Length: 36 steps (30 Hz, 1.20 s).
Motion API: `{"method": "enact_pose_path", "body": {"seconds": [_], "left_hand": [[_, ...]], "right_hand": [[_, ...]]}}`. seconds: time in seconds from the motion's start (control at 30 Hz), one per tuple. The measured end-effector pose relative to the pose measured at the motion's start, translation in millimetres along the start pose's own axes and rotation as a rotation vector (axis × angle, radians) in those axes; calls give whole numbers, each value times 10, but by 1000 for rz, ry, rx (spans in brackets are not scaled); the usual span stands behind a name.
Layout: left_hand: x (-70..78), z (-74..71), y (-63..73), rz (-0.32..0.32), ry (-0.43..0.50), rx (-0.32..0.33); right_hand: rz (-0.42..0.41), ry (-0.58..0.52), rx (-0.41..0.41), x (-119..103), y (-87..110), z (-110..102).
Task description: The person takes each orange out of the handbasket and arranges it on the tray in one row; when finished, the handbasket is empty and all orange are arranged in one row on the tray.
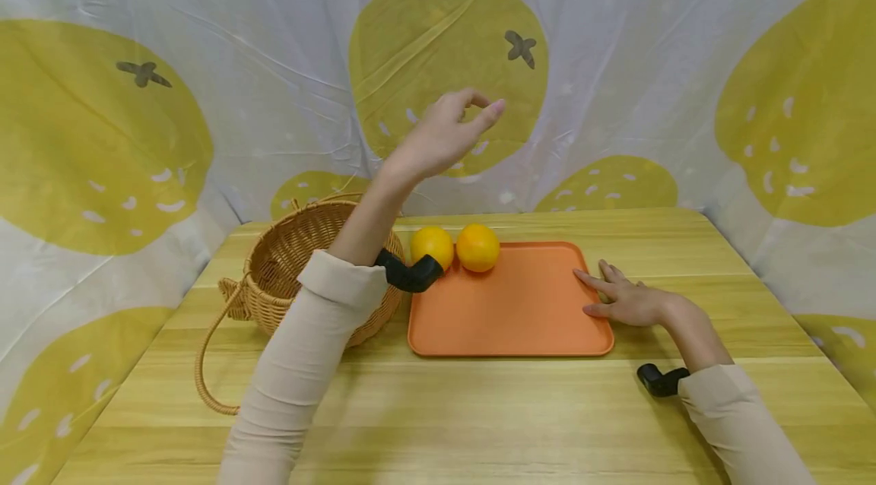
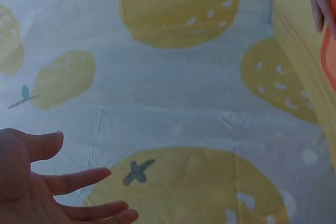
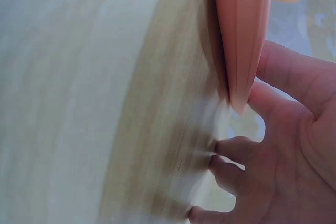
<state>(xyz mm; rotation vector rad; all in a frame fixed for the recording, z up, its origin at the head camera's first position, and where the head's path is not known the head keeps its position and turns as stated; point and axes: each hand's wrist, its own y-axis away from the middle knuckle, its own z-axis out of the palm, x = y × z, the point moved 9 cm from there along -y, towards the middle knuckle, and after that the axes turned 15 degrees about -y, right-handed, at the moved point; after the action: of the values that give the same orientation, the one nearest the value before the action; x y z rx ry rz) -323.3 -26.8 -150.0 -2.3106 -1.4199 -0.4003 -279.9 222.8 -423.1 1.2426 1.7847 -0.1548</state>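
While the right hand (image 1: pixel 626 299) is lying flat, fingers straight, on the tray's (image 1: pixel 509 318) right rim, the left hand (image 1: pixel 445 137) is hanging raised, loosely spread, holding nothing; two oranges (image 1: pixel 455 247) are sitting at the tray's far-left corner beside the basket (image 1: pixel 287 261).

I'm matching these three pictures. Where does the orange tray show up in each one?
Head: tray at centre, on the table, right hand at its right edge.
Left wrist: a sliver of tray at the right border.
Right wrist: tray rim edge-on, top centre.
Shared landmark: the right hand beside the tray.
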Motion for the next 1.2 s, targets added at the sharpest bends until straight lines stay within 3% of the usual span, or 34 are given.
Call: {"method": "enact_pose_path", "body": {"seconds": [0.27, 0.5, 0.67, 0.77, 0.97, 1.2], "left_hand": [[-625, -188, 142, 9, 50, -122], [-1238, -192, 309, -9, 124, -244], [-1604, -189, 451, -28, 115, -320], [-1820, -125, 550, -16, 110, -425], [-2147, 174, 731, 1, 153, -716], [-2315, 364, 797, -16, 148, -880]], "right_hand": [[6, -5, -8, 0, 12, -6], [4, 5, -4, 13, 18, -5], [2, 16, -1, 11, 5, -9], [2, 16, -1, -1, 10, -8], [0, 4, -6, -17, 22, 2], [3, 5, -2, -23, 25, 7]]}}
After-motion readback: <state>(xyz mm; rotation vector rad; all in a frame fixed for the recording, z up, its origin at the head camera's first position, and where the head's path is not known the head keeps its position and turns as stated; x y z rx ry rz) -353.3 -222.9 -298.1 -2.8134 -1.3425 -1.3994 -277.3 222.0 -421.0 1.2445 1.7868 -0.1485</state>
